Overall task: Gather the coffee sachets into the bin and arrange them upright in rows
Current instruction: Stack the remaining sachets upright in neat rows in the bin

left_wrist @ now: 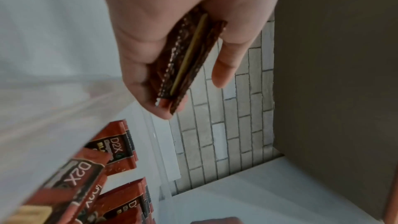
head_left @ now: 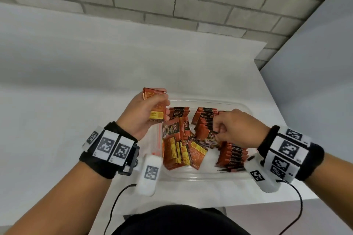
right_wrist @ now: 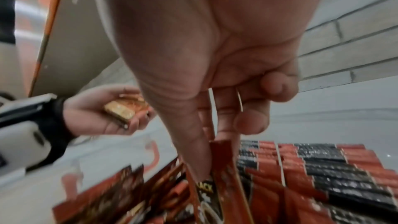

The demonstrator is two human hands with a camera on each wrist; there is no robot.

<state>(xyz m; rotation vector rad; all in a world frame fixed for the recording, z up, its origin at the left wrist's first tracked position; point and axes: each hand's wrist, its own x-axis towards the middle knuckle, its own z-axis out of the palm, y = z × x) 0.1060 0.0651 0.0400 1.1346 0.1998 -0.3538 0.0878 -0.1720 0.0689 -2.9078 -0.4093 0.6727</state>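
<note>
Both hands (head_left: 147,112) (head_left: 235,129) gripping sachets (head_left: 155,107) over the bin (head_left: 246,108)

Left hand (head_left: 147,114) grips a small stack of orange-brown foil coffee sachets (head_left: 155,106) above the clear plastic bin (head_left: 200,175); right hand (head_left: 236,128) pinches one sachet (head_left: 211,135) among the loose pile inside, rows standing alongside.

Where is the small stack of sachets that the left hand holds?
In the head view the stack is gripped in the left hand, above the bin's far-left corner.
</note>
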